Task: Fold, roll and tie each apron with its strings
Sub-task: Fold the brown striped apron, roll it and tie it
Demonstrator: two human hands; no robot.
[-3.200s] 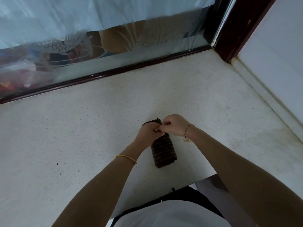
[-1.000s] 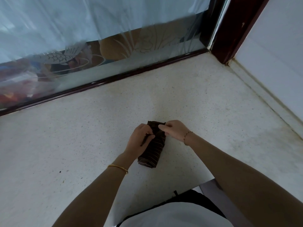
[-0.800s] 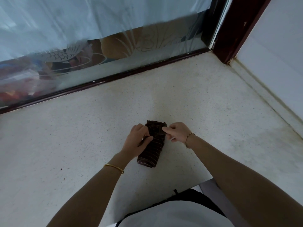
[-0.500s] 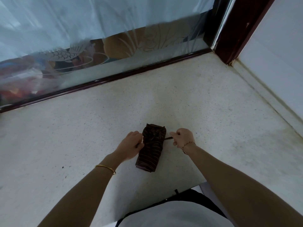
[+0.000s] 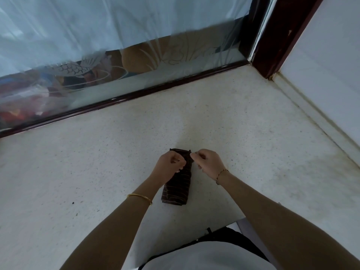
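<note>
The rolled apron (image 5: 178, 187) lies on the bench (image 5: 243, 123) near its front edge, well apart from the window frame (image 5: 136, 95) and the wall (image 5: 321, 75), while the left hand (image 5: 169, 169) and right hand (image 5: 210, 165), fingers curled, pinch its strings (image 5: 189, 152) at the far end.

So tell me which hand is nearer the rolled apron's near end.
Left. The left hand lies against the left edge of the rolled apron, its wrist partway down toward that end; the right hand pinches at the far right corner, farther away.
</note>
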